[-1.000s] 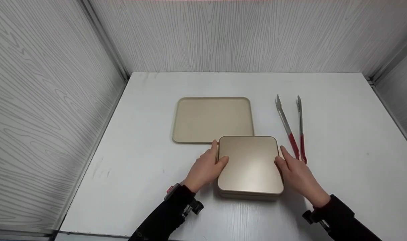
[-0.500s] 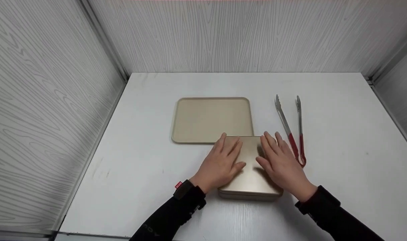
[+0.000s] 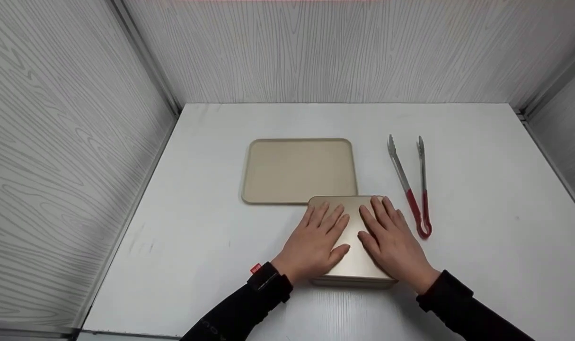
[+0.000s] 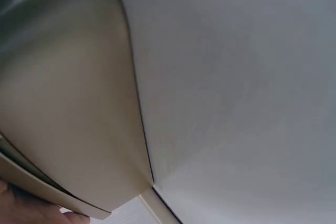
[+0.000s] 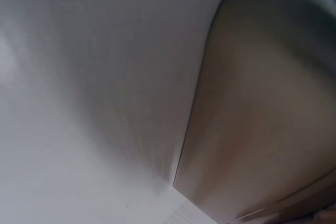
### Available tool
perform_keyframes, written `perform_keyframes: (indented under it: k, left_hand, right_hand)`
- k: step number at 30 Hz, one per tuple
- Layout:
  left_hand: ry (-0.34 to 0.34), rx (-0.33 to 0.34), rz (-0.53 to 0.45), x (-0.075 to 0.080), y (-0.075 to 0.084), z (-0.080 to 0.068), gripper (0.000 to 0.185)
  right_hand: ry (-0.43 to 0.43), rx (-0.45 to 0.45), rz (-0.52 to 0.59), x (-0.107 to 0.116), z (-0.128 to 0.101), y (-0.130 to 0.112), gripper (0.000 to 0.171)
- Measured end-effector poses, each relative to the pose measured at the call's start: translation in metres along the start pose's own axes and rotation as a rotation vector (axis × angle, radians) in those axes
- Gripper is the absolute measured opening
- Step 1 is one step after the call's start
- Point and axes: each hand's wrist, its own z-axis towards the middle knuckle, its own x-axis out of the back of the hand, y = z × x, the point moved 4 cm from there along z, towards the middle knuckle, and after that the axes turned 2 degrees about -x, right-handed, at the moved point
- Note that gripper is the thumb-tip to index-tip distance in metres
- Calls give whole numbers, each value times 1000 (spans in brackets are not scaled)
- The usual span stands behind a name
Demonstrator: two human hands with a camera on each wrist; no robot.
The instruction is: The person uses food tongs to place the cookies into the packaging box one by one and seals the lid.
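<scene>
A gold square tin with its lid on stands near the front of the white table. My left hand lies flat on the left part of the lid, fingers spread and straight. On the lid's right part rests my right hand, its fingers likewise extended. Between the two thumbs a strip of lid shows. The left wrist view catches the tin's side wall and part of my hand at the bottom left corner. In the right wrist view the tin's other side fills the right half.
A beige rectangular tray lies behind the tin, its front right corner partly hidden by it. Right of the tin lie metal tongs with red handles, arms spread. Wood-grain panels enclose the table at the back and sides.
Both hands have gone from gripping the tin's left and right sides to lying flat on its lid. The tin, tray and tongs stay in place.
</scene>
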Motion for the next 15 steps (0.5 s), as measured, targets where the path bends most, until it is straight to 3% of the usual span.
perform_keyframes:
  k: [5, 10, 15]
  left_hand:
    - [11, -112, 26, 3, 5, -1, 74]
    - [-23, -214, 75, 3, 14, -4, 100]
    - [-37, -262, 161, 2, 21, -6, 113]
  right_hand:
    - [-3, -5, 6, 0, 2, -1, 59]
    - [2, 2, 29, 0, 2, -1, 58]
    - [68, 69, 30, 2, 0, -2, 52]
